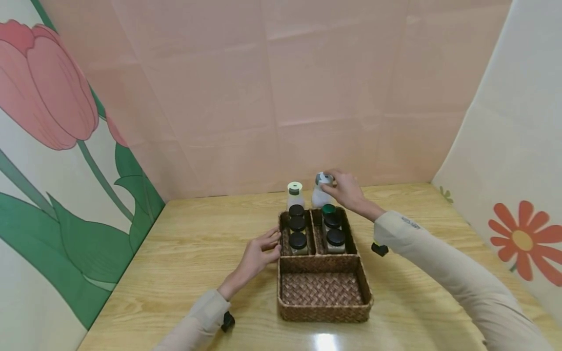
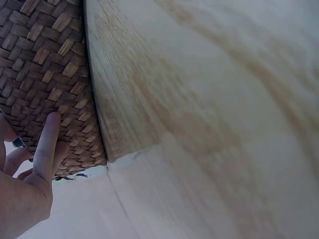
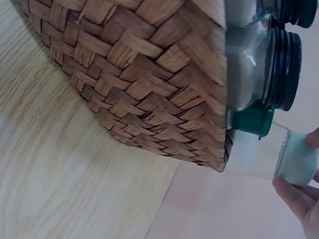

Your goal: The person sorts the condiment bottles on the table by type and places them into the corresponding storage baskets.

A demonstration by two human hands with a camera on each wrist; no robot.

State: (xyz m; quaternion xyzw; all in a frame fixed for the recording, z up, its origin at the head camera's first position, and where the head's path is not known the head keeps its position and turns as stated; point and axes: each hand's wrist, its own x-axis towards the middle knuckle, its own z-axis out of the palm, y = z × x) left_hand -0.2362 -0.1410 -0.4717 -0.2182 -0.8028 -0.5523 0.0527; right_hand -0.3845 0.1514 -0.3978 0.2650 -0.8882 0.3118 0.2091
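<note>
My right hand (image 1: 350, 193) pinches the pale cap of a clear bottle (image 1: 320, 198) just behind the basket's far right corner. In the right wrist view, thumb and fingers close around that pale cap (image 3: 298, 160). A brown woven basket (image 1: 325, 313) stands on the table. The left hand (image 1: 258, 252) touches its left wall. In the left wrist view, an extended finger (image 2: 47, 144) lies against the weave (image 2: 50, 74). Several small jars with black lids (image 1: 335, 237) and one jar with a green lid (image 1: 328, 209) stand in the basket's two rear compartments.
A second bottle (image 1: 295, 201) with a pale yellow-green cap stands behind the basket's left rear compartment. The basket's front compartment shows its woven floor (image 1: 322, 288). Wooden tabletop (image 1: 210, 234) surrounds the basket. A pink backdrop (image 1: 219, 122) rises behind the table, with flower-printed panels on both sides.
</note>
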